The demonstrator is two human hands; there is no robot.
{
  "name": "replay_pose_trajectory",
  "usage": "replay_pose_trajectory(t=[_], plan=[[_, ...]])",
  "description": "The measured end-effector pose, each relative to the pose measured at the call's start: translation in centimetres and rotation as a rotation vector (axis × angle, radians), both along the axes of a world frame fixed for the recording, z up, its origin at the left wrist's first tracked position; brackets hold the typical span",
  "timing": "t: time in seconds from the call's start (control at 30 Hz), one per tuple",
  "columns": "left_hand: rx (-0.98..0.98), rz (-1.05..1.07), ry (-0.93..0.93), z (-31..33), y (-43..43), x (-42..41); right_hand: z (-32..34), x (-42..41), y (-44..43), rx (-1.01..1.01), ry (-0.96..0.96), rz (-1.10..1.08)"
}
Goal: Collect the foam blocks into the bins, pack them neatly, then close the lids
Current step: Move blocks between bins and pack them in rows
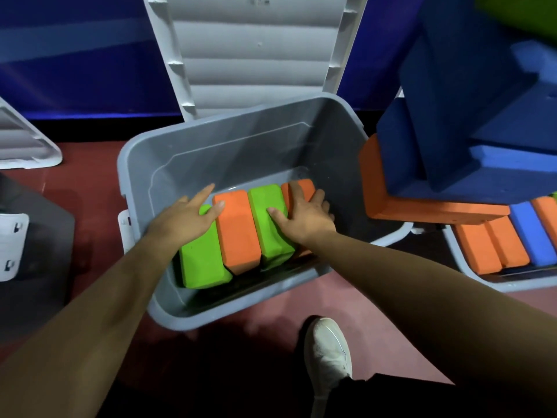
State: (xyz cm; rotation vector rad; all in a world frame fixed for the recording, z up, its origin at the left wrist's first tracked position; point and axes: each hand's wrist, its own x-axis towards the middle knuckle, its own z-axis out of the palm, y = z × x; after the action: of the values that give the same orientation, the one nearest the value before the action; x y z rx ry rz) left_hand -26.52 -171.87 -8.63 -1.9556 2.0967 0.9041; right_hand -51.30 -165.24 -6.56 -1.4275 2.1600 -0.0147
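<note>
A grey bin point(211, 140) stands open on the floor, its white lid point(256, 46) raised behind it. Inside, foam blocks stand side by side in a row: a green block point(202, 263), an orange block point(238, 230), a second green block point(269, 224) and another orange block point(304, 187). My left hand point(187, 218) lies flat on the leftmost green block, fingers straight and touching the orange one. My right hand point(304, 215) presses on the right end of the row, fingers spread over the second green and the far orange block.
A tall pile of dark blue foam blocks point(458, 116) on a big orange block point(422, 203) stands at the right. Below it, another grey bin point(470, 276) holds orange and blue blocks. A white lid point(24, 140) lies at left. My white shoe point(328, 348) is in front.
</note>
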Motion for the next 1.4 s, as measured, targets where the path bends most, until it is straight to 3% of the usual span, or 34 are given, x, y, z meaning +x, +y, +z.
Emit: replay_pose_trajectory(t=[0.1, 0.17, 0.37, 0.67, 0.8, 0.93, 1.07, 1.23, 1.4], plan=[[-0.118, -0.167, -0.042, 0.2, 0.1, -0.3, -0.2, 0.6, 0.0, -0.004, 0.04, 0.004], [-0.19, -0.213, 0.056, 0.1, 0.4, -0.3, -0.2, 0.7, -0.2, 0.017, 0.036, 0.0], [-0.152, -0.022, 0.248, 0.5, 1.4, -1.0, 0.0, 0.2, -0.6, 0.038, 0.016, -0.024], [-0.121, -0.091, 0.029, 1.0, 1.9, -1.3, 1.1, 0.3, -1.3, 0.112, -0.023, 0.013], [-0.116, -0.036, 0.075, 2.6, 1.2, -1.5, 3.6, 0.7, -2.0, -0.011, -0.014, 0.046], [-0.187, 0.247, 0.265, 10.2, -0.9, -4.0, 10.9, 1.2, -3.3, -0.185, -0.265, -0.089], [-0.193, 0.332, 0.436, 20.8, -1.2, -7.9, 21.8, 0.3, -2.9, -0.266, -0.399, -0.201], [-0.074, 0.465, 0.728, 33.2, -0.5, -13.0, 37.7, -2.6, -0.3, -0.434, -0.469, -0.169], [-0.052, 0.463, 0.8, 43.3, 0.3, -19.0, 50.0, -7.9, 1.0, -0.631, -0.464, -0.147]])
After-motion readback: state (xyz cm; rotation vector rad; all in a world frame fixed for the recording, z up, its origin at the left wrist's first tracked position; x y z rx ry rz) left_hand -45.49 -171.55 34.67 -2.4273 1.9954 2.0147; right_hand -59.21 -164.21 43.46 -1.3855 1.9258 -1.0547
